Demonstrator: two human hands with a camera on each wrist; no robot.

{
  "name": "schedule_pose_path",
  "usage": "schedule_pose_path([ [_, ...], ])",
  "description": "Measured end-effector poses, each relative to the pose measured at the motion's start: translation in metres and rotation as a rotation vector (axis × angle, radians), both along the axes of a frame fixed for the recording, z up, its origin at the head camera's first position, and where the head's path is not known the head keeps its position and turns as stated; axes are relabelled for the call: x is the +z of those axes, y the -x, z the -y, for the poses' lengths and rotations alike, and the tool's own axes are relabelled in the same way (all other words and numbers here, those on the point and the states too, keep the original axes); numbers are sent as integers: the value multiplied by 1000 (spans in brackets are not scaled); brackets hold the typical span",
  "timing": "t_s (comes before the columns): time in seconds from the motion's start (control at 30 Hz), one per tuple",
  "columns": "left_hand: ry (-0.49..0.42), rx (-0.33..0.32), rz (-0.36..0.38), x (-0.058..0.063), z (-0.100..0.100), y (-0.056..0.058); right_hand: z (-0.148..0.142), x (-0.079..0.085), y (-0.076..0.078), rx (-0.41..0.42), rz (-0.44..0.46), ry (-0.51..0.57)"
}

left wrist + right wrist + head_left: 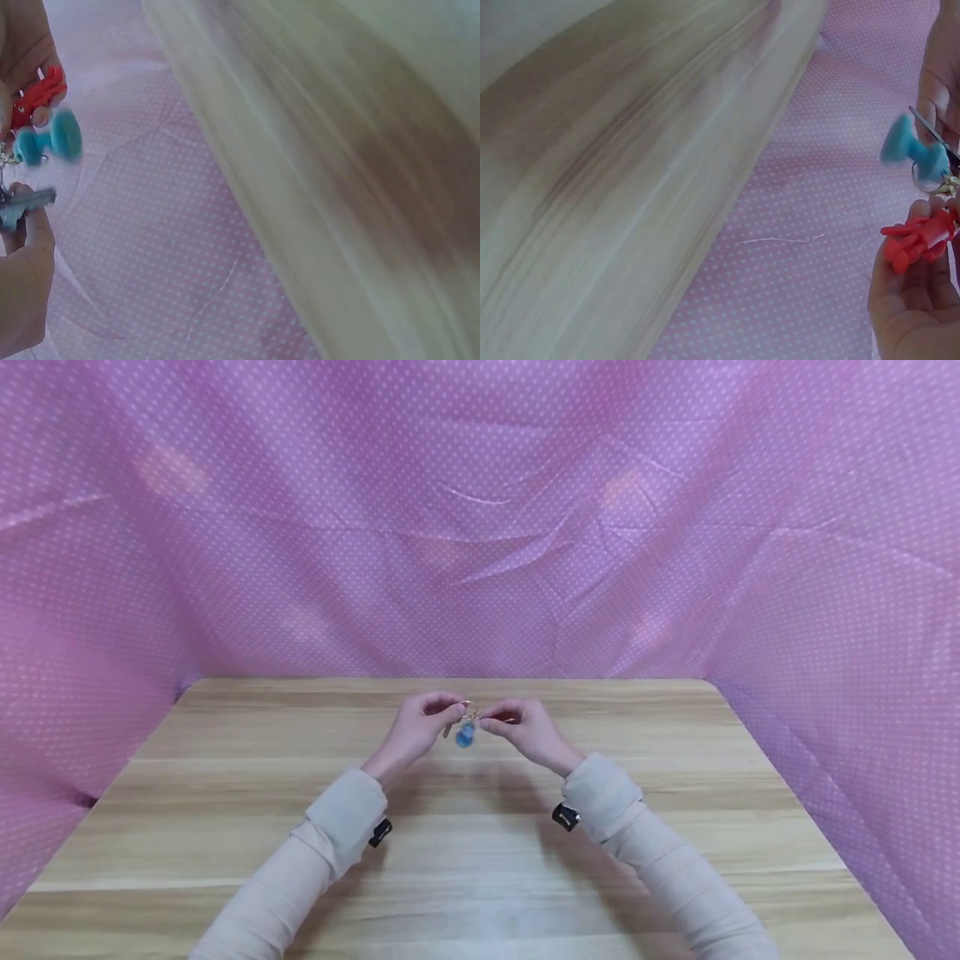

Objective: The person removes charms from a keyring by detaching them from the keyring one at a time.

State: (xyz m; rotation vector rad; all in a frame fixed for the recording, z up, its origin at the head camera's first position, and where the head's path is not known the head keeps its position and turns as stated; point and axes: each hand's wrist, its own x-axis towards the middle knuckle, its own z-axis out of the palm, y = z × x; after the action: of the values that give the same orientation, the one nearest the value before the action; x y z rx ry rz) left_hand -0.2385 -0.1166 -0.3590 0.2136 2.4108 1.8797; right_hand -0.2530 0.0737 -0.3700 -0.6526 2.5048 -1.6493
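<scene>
Above the table, both hands hold a keychain between them. My left hand (417,724) grips a silver key (31,199), whose end pokes out past the fingers in the left wrist view. My right hand (527,729) pinches a red squid-shaped charm (922,238), which lies along its fingers in the right wrist view. From the gold ring (471,705) between the hands dangles a blue charm (465,734), wide at both ends with a narrow waist and slightly blurred in the wrist views. Part of the ring is hidden by the fingers.
The wooden table (480,860) spreads beneath both forearms. Pink dotted cloth (480,568) hangs behind it and along both sides. Black straps or devices (566,817) show under the light sleeves.
</scene>
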Motion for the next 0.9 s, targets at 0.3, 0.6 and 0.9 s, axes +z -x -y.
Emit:
schedule_pose_path([
  [0.3, 47, 28, -46, 9, 0, -5, 1, 6, -3, -10, -4, -8],
  [0.6, 17, 1, -44, 7, -6, -4, 1, 4, -8, 14, -35, -32],
  [0.9, 11, 6, -38, 9, -12, -4, -1, 1, -6, -52, 23, 8],
])
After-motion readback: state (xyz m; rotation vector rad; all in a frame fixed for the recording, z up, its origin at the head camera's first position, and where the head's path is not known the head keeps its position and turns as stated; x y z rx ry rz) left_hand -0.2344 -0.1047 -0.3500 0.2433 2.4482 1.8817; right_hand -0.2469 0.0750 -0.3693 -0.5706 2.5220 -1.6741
